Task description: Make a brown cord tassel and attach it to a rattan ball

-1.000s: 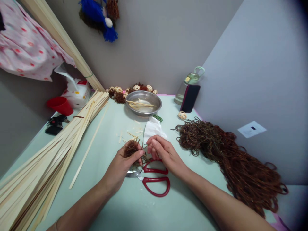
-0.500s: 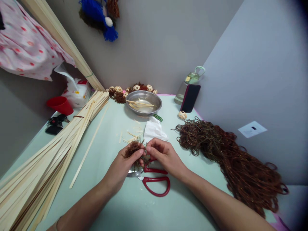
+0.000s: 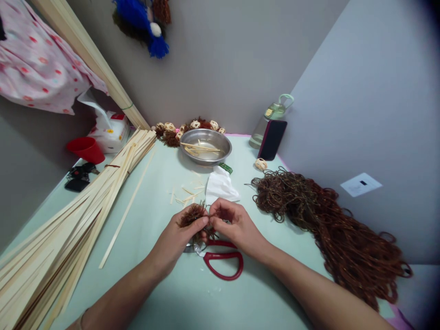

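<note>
My left hand (image 3: 175, 240) is closed around a small tuft of brown cord (image 3: 193, 213), held just above the table. My right hand (image 3: 233, 224) meets it from the right, its fingers pinched on the strands at the tuft's side. Red-handled scissors (image 3: 222, 263) lie on the table directly under both hands, their blades partly hidden by my left hand.
A big heap of brown cord (image 3: 330, 233) covers the right side. A bundle of bamboo strips (image 3: 79, 215) runs along the left. Behind the hands lie a white tissue (image 3: 220, 185), a steel bowl (image 3: 205, 145), woven balls, a bottle and phone (image 3: 272, 140), and a red cup (image 3: 85, 150).
Both hands have drifted slightly toward me over the scissors. My right fingers have closed in tighter against the tuft.
</note>
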`<act>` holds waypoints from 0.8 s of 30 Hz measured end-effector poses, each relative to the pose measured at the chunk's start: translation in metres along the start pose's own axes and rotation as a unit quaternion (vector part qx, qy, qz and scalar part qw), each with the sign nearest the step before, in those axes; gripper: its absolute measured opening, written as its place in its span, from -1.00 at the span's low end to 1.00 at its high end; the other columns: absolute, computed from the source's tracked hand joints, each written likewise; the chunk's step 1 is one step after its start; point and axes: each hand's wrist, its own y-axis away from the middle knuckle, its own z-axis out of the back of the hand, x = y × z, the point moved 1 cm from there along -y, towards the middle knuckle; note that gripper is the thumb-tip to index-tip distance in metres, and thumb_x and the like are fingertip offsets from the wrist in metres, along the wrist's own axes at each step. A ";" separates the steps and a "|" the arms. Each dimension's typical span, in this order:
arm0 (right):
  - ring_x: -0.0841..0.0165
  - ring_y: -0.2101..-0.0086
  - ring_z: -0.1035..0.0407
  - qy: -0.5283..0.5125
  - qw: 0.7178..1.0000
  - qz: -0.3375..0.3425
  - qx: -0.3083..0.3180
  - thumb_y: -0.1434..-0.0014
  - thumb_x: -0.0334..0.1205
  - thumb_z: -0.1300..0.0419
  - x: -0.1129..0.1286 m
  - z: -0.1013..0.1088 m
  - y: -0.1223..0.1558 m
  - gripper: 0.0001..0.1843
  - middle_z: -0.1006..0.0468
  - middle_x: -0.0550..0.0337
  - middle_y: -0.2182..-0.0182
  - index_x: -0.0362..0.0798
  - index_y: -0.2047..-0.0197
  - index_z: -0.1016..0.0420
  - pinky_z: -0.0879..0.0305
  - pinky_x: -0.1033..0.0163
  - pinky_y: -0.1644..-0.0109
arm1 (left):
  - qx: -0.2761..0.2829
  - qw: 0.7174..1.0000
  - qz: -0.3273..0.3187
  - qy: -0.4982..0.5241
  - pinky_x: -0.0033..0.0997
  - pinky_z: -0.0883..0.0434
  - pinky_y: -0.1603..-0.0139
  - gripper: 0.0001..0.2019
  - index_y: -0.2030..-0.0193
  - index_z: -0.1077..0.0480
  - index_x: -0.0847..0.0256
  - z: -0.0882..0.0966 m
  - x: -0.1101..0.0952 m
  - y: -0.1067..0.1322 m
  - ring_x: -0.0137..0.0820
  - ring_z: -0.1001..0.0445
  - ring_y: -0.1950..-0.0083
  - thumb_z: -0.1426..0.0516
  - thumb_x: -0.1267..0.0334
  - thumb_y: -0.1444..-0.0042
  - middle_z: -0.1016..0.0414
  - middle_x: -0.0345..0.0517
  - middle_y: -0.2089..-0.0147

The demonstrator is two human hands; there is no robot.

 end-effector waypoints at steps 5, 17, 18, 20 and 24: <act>0.48 0.51 -0.19 -0.004 1.000 -0.002 0.001 -0.09 -0.42 -0.13 -0.002 -0.001 0.000 -0.93 -0.32 0.35 0.55 -0.07 0.37 -0.35 -0.14 0.34 0.39 | -0.013 1.000 0.000 0.028 -0.51 -0.38 0.35 -0.87 0.28 -0.46 0.19 0.000 -0.002 0.001 -0.50 -0.41 0.43 -0.28 0.22 -0.07 -0.45 -0.27 0.41; 0.48 0.50 -0.13 -0.014 1.000 -0.004 -0.011 -0.08 -0.35 -0.17 -0.001 0.000 -0.001 -0.97 -0.31 0.34 0.55 -0.10 0.38 -0.37 -0.09 0.34 0.40 | 0.002 1.000 -0.010 -0.011 -0.53 -0.34 0.38 -0.80 0.28 -0.48 0.20 0.000 -0.001 0.000 -0.51 -0.37 0.45 -0.31 0.15 -0.06 -0.43 -0.27 0.44; 0.48 0.50 -0.13 -0.012 1.000 -0.005 -0.009 -0.08 -0.35 -0.17 -0.001 -0.001 -0.001 -0.97 -0.31 0.34 0.55 -0.10 0.39 -0.37 -0.09 0.34 0.40 | 0.000 1.000 -0.007 -0.006 -0.53 -0.35 0.38 -0.81 0.28 -0.48 0.20 -0.001 -0.002 0.000 -0.51 -0.37 0.45 -0.31 0.15 -0.07 -0.42 -0.28 0.45; 0.48 0.50 -0.14 -0.017 1.000 -0.009 0.000 -0.09 -0.35 -0.15 -0.002 -0.001 -0.002 -0.97 -0.32 0.33 0.55 -0.09 0.39 -0.36 -0.09 0.33 0.40 | -0.012 1.000 -0.002 0.019 -0.52 -0.38 0.38 -0.83 0.28 -0.48 0.20 -0.002 -0.003 0.001 -0.51 -0.38 0.44 -0.31 0.18 -0.06 -0.44 -0.27 0.42; 0.48 0.51 -0.14 -0.033 0.999 -0.021 0.009 -0.07 -0.35 -0.16 -0.006 -0.001 -0.003 -0.94 -0.30 0.33 0.54 -0.08 0.41 -0.33 -0.08 0.33 0.40 | -0.052 0.995 -0.007 0.090 -0.53 -0.41 0.39 -0.86 0.29 -0.48 0.19 -0.002 -0.007 0.003 -0.47 -0.41 0.36 -0.31 0.22 -0.06 -0.48 -0.23 0.34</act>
